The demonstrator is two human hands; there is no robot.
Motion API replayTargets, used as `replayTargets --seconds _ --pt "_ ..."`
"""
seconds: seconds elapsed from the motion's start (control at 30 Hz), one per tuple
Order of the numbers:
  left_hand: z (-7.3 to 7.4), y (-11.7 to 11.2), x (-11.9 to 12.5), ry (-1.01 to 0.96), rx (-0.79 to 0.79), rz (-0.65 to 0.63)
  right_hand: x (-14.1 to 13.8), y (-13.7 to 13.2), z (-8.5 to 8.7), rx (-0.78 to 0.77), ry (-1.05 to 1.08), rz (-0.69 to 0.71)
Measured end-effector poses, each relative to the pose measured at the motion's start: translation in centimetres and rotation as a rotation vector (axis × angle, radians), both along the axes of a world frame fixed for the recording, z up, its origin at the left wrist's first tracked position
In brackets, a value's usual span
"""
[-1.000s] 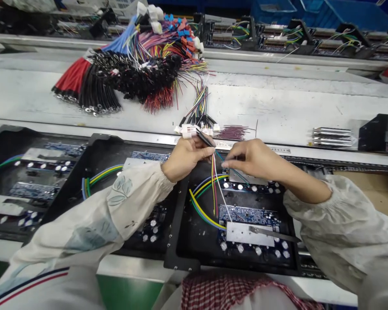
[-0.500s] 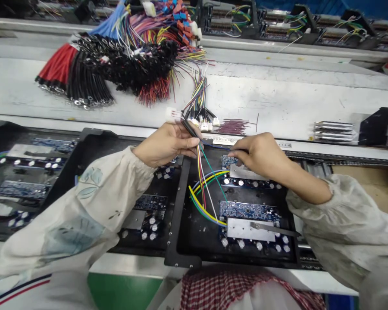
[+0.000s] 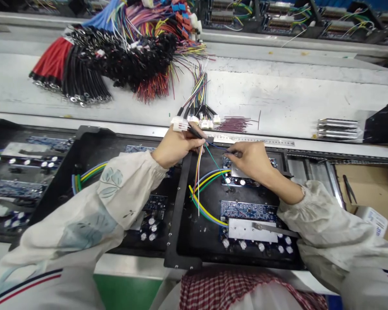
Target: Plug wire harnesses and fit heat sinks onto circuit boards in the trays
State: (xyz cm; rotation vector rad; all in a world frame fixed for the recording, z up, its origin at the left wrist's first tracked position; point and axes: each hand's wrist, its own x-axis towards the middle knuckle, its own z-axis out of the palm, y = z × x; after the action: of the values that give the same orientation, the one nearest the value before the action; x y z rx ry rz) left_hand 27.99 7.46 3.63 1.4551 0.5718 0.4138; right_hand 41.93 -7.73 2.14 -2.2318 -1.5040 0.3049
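My left hand (image 3: 177, 144) pinches a wire harness by its black sleeve (image 3: 196, 131); a white plug (image 3: 180, 124) sticks out above the fingers. Yellow, red, white and green wires hang from the sleeve over the black tray (image 3: 194, 241). A dark blue wire (image 3: 217, 147) of the same harness runs across to my right hand (image 3: 245, 157), whose thumb and fingers are closed on its end. Below that hand lies the upper circuit board (image 3: 228, 163), partly hidden by it. The lower circuit board (image 3: 248, 209) carries a silver plate (image 3: 245, 230). Thick yellow, blue and green wires curve from both boards.
Behind the tray lie more harnesses (image 3: 200, 92), cut purple wires (image 3: 236, 125) and a ruler strip (image 3: 261, 141). A big cable bundle (image 3: 123, 56) is at the back left. Metal pieces (image 3: 338, 128) lie right; tweezers (image 3: 349, 189) rest on cardboard. Another tray (image 3: 93, 133) adjoins left.
My left hand has moved slightly right with the harness, and the plug has tilted. My right hand has shifted slightly left and down; the blue wire now shows stretched between the hands.
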Motion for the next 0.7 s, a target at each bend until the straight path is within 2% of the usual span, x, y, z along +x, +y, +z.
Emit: replayTargets --seconds 0.33,0.53,0.63,0.7 --pt "-0.1 -0.1 0.2 0.017 0.048 0.009 -0.1 0.2 -0.1 -0.060 -0.004 0.011" --pt "-0.2 -0.2 1.1 0.014 0.046 0.055 -0.4 -0.8 1.9 -0.105 -0.093 0.084" --pt "-0.5 -0.4 1.8 -0.011 0.007 0.078 -0.8 -1.3 2.6 -0.145 0.041 0.205" --pt "-0.7 -0.5 2.3 -0.020 -0.012 0.093 -0.8 -1.3 2.5 -0.075 0.150 0.166"
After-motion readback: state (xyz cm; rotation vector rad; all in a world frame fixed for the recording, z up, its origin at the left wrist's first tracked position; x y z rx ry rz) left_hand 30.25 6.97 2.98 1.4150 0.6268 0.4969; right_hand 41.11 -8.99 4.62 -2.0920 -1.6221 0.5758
